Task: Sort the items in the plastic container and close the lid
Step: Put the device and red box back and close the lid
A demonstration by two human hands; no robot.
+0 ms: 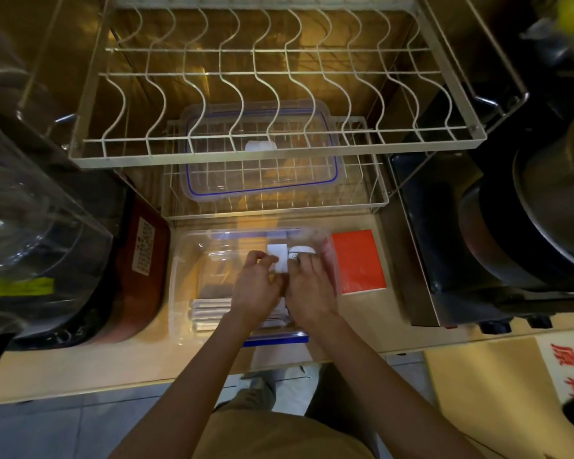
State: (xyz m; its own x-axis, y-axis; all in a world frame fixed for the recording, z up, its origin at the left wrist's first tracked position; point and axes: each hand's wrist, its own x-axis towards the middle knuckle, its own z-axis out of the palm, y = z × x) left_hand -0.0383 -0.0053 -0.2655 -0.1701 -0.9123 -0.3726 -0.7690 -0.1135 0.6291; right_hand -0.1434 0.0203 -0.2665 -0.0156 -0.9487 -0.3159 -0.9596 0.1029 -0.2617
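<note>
Both my hands are down inside the clear plastic container point(183, 276), which sits open on the counter point(80, 362) right in front of me. My left hand point(257, 286) has its fingers curled, pinching the near edge of a small white card point(278, 261) that stands just beyond my knuckles. My right hand point(309, 286) lies beside it, almost touching, fingers reaching forward to a round white object point(301, 250); whether they grip it or merely rest against it I cannot tell. Under my left wrist lies a stack of pale flat packets point(209, 313). Just right of my right hand, outside the container, lies an orange-red booklet point(358, 261). Beyond my fingertips, the blue-sealed lid point(262, 190) rests in the lower wire rack point(375, 193).
</note>
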